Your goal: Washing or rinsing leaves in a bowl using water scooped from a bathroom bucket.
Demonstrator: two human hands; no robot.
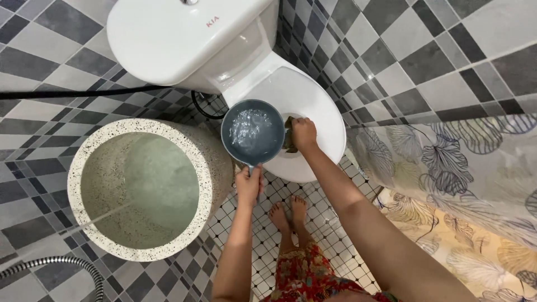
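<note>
Scrubbing step: right hand (304,134) presses a small brown scouring pad (289,138) onto the closed white oval toilet lid (313,103), at the lid's left edge; the grip is curled shut on the pad.
Dipper: left hand (249,184) wraps closed around the handle of a round grey-blue plastic water dipper (253,131), held level over the lid's left side, just beside the pad. It is filled with clear water.
Step judged: wash-down of the lid looks under way, water ready but not yet tipped; no wet run shows on the lid.
Next move calls for: a slow tilt of the dipper toward the pad, wrist steady so the water lands on the lid and not on the bare feet (288,212) below.
Water store: one speckled round stone basin (89,162) to the left, well apart from the lid; a thin water stream (98,219) falls into it.
Hose: one ribbed metal shower hose (50,263), lower left.
Cistern: one white ceramic tank (168,36) behind the lid.
Curtain: one leaf-printed shower curtain (447,162), right.
Count: dippers one, pads one, hands two, feet two.
</note>
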